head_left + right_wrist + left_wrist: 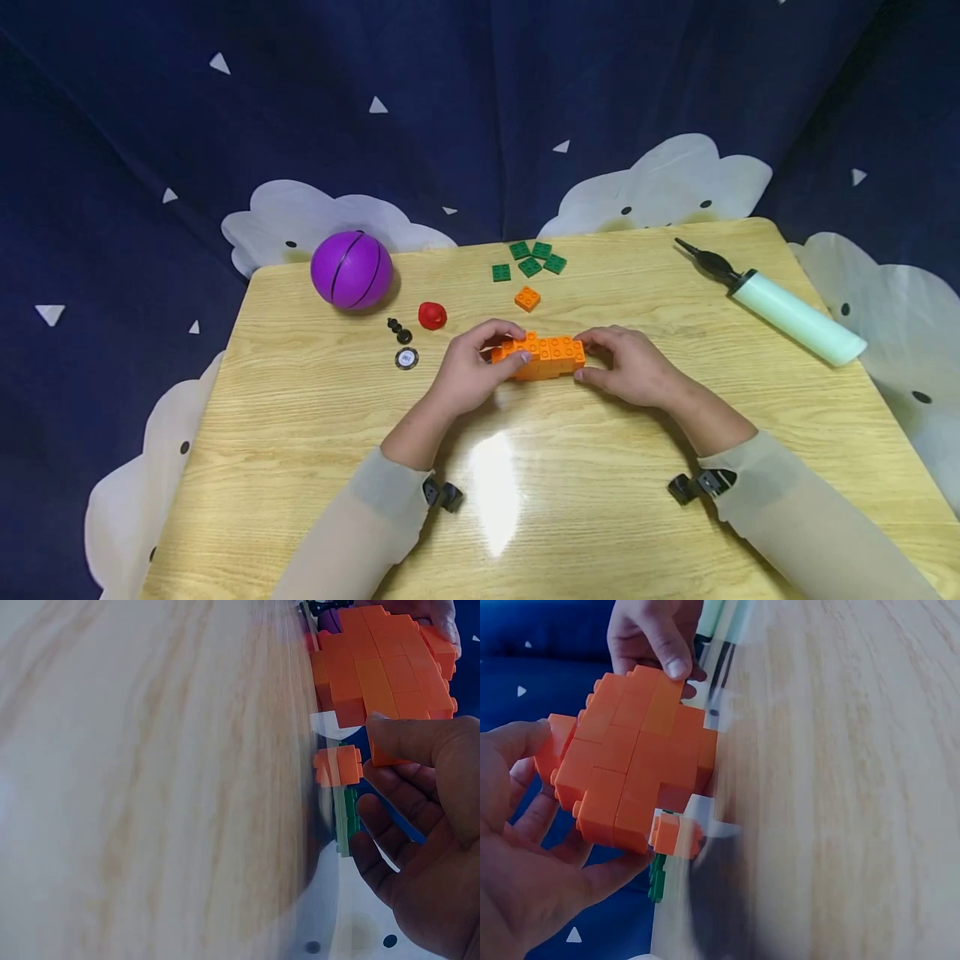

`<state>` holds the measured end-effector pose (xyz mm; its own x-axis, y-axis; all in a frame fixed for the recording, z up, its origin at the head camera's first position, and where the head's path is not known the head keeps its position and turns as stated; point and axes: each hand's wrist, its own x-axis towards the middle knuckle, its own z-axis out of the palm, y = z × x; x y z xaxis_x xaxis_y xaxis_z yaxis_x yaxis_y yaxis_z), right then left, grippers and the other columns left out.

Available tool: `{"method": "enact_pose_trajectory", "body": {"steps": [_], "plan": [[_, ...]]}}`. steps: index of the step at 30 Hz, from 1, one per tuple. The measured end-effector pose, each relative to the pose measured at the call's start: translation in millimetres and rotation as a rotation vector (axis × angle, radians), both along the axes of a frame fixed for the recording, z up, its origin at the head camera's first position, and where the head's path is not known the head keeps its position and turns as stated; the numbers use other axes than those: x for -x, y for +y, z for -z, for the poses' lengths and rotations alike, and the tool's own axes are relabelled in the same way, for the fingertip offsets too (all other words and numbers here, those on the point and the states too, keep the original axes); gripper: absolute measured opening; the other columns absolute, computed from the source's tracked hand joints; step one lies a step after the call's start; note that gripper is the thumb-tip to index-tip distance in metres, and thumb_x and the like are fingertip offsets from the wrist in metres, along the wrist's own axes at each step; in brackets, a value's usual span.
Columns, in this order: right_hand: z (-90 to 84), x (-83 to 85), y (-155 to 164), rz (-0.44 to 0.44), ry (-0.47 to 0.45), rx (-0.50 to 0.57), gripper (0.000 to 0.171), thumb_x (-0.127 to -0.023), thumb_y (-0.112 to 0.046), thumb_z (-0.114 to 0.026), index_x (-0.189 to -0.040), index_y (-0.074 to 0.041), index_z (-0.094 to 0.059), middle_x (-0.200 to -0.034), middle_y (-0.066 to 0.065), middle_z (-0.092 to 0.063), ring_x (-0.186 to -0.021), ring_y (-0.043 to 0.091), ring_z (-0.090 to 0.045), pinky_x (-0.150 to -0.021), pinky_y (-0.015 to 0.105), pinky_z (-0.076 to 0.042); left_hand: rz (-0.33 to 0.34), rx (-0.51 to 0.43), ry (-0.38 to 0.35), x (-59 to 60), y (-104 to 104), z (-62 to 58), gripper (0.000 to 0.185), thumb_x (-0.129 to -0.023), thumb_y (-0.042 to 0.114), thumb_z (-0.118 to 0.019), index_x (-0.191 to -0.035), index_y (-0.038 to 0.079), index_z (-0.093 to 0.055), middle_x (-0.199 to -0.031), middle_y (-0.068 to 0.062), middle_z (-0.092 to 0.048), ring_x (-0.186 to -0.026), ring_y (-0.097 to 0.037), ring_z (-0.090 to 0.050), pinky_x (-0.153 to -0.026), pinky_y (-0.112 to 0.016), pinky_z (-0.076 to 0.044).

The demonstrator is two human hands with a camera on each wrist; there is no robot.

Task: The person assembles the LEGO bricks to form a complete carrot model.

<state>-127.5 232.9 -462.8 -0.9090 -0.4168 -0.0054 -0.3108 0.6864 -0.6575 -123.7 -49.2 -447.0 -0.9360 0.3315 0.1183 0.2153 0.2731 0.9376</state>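
The left hand (468,375) and the right hand (633,364) each grip an end of the orange block (543,357), fingers curled round it, on the wooden worktop (525,467). Behind the block lie a single orange brick (527,298) and green plates (529,260). Dark blue cloth (450,100) hangs behind the worktop.

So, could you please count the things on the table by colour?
Orange: 2, the brick block held by both hands, and one loose brick
Green: 4 flat plates
Purple: 1 ball
Red: 1 small piece
Black: 2, a small part and a round disc
Mint green: 1 pump
Total: 11
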Motion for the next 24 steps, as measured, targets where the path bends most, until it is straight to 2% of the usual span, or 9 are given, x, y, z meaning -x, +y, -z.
{"method": "enact_pose_trajectory", "body": {"steps": [8, 18, 24], "plan": [[-0.8, 0.8, -0.4, -0.006, -0.006, 0.003, 0.048, -0.088, -0.023, -0.084, -0.131, -0.008, -0.067, -0.132, 0.010, -0.068, -0.125, 0.034, -0.060, -0.107, 0.055, -0.045, -0.002, -0.033, 0.000, -1.9, 1.6, 2.6, 0.019, -0.093, 0.021, -0.079, -0.110, 0.024, -0.071, -0.115, 0.009, -0.069, -0.110, -0.013, -0.061, -0.098, -0.039, -0.051], [0.5, 1.3, 0.3, -0.004, -0.009, 0.003, 0.048, -0.089, -0.023, -0.084, -0.131, -0.008, -0.067, -0.131, 0.010, -0.068, -0.124, 0.034, -0.061, -0.106, 0.055, -0.046, -0.006, -0.033, -0.009, -0.6, 1.7, 6.8, 0.019, -0.093, 0.022, -0.079, -0.110, 0.026, -0.071, -0.114, 0.009, -0.069, -0.109, -0.013, -0.061, -0.096, -0.039, -0.052], [1.5, 0.8, 0.2, -0.006, -0.009, 0.017, 0.047, -0.088, -0.022, -0.084, -0.131, -0.008, -0.068, -0.130, 0.010, -0.069, -0.123, 0.034, -0.061, -0.105, 0.055, -0.047, -0.002, -0.065, -0.031, -2.7, 0.4, 8.7, 0.022, -0.094, 0.025, -0.080, -0.113, 0.023, -0.072, -0.120, 0.008, -0.069, -0.112, -0.014, -0.061, -0.098, -0.039, -0.051]]}}
